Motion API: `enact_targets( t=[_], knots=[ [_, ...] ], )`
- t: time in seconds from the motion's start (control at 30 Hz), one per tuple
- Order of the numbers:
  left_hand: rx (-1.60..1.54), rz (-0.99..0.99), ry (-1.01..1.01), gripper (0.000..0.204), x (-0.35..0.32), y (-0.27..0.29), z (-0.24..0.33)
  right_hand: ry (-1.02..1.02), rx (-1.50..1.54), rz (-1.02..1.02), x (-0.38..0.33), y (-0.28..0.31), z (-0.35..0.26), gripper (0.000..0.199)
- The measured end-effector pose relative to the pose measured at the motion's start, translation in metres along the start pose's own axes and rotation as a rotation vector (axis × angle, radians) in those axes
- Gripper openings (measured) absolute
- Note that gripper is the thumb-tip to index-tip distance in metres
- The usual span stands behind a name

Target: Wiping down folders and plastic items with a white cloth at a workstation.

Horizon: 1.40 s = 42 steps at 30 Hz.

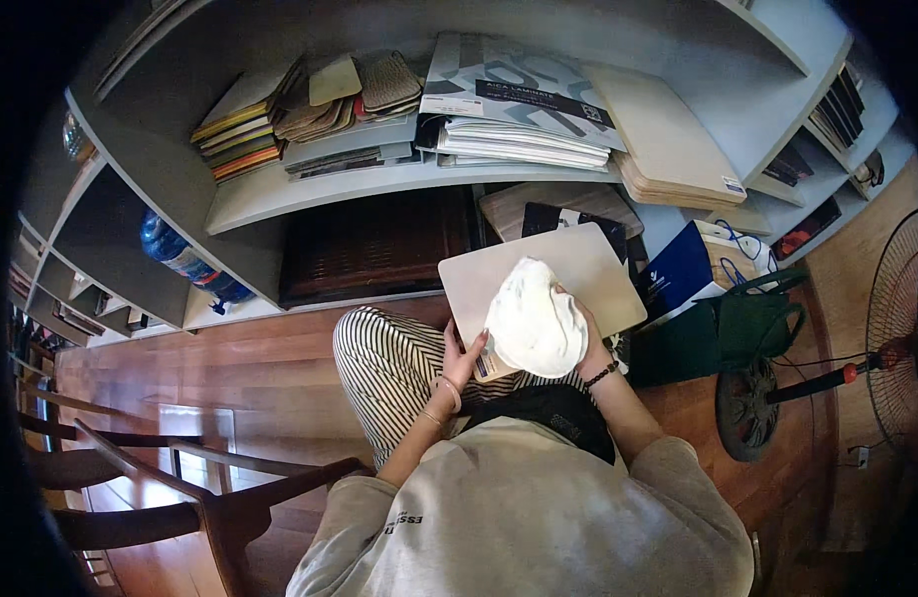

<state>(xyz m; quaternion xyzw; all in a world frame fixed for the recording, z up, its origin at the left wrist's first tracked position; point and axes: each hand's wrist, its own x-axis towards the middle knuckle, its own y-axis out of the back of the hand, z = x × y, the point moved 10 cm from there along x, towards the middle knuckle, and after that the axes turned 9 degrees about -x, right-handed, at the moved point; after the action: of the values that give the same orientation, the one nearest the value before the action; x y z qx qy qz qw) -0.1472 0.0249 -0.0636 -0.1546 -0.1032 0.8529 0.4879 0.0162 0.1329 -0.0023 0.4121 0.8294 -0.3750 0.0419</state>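
Note:
A pale beige sample board with rounded corners lies tilted above my lap. My left hand grips its lower left edge, thumb on top and fingers beneath. My right hand has its fingers curled behind a crumpled white cloth that lies against the board's face. Most of the right fingers are hidden by the cloth. A small label shows on the board beside my left thumb.
Ahead, a grey shelf carries sample books, stacked boards and texture swatches. A blue-and-white box and dark green bag stand right, near a fan. A wooden chair is at left.

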Motion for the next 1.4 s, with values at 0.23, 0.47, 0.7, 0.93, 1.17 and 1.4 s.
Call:
enact_targets(
  t=[0.23, 0.47, 0.7, 0.93, 1.17, 1.4],
  knots=[
    [-0.558, -0.087, 0.439, 0.062, 0.041, -0.005, -0.014, 0.322, 0.107, -0.087, -0.032, 0.004, -0.031, 0.039],
    [-0.439, -0.170, 0.524, 0.051, 0.039, -0.022, -0.003, 0.384, 0.318, 0.068, -0.094, 0.041, -0.032, 0.037],
    [-0.386, -0.264, 0.435, 0.040, 0.008, -0.078, 0.069, 0.225, 0.337, 0.257, -0.185, 0.050, -0.040, 0.031],
    [-0.300, -0.209, 0.327, 0.035, -0.028, -0.136, 0.112, 0.271, 0.355, 0.274, -0.169, 0.070, -0.029, 0.031],
    [-0.317, -0.221, 0.221, 0.030, -0.088, -0.143, 0.128, 0.371, 0.091, 0.335, -0.170, 0.045, -0.026, 0.028],
    [-0.333, -0.270, 0.267, 0.032, -0.152, -0.121, 0.147, 0.450, -0.052, 0.412, -0.235, 0.007, -0.051, 0.036]
  ],
)
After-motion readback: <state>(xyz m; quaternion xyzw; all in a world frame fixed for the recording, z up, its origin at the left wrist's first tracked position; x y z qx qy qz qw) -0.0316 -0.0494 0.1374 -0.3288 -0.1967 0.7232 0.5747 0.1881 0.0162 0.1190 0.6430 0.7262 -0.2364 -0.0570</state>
